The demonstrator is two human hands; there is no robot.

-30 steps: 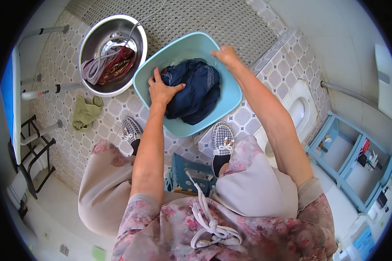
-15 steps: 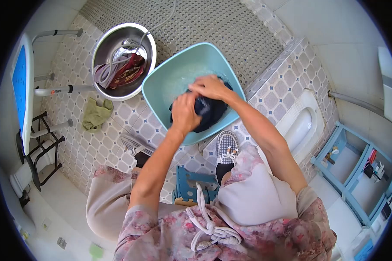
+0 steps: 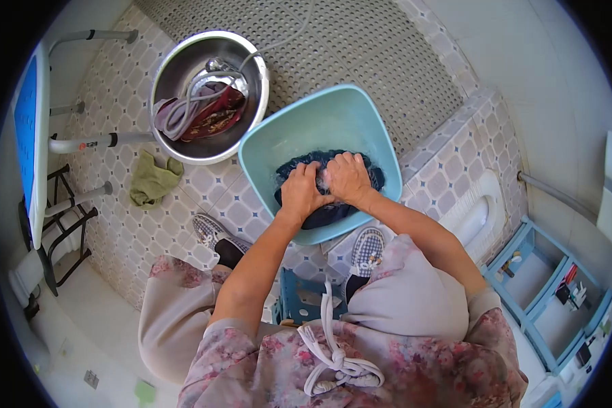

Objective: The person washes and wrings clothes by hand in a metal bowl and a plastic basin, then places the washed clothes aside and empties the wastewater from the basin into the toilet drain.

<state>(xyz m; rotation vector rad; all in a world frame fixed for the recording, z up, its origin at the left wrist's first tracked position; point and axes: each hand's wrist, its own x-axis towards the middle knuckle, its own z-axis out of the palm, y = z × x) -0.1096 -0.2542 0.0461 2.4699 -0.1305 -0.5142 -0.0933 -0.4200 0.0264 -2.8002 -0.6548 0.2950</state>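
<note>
A light teal plastic basin (image 3: 255, 153) stands on the tiled floor in front of me. Wet navy-blue cloth (image 3: 333, 216) lies bunched at its near side, with some water around it. My left hand (image 3: 300, 192) presses down on the cloth, its fingers curled into the fabric. Close beside it, my right hand (image 3: 348, 179) is closed on the same cloth, knuckles up. Whitish suds or wet sheen show between the two hands. What kind of garment the cloth is, I cannot tell.
A steel bowl (image 3: 158, 95) to the left holds a shower hose (image 3: 187, 112) and dark red cloth (image 3: 217, 115). A green rag (image 3: 153, 180) lies on the floor. At right are a squat toilet (image 3: 479, 211) and a blue shelf rack (image 3: 534, 299); a perforated mat (image 3: 360, 47) lies beyond.
Both hands have moved nearer to me and side by side, pressing into the cloth. Earlier the right hand was farther off, across the top of the left. The camera view has shifted slightly.
</note>
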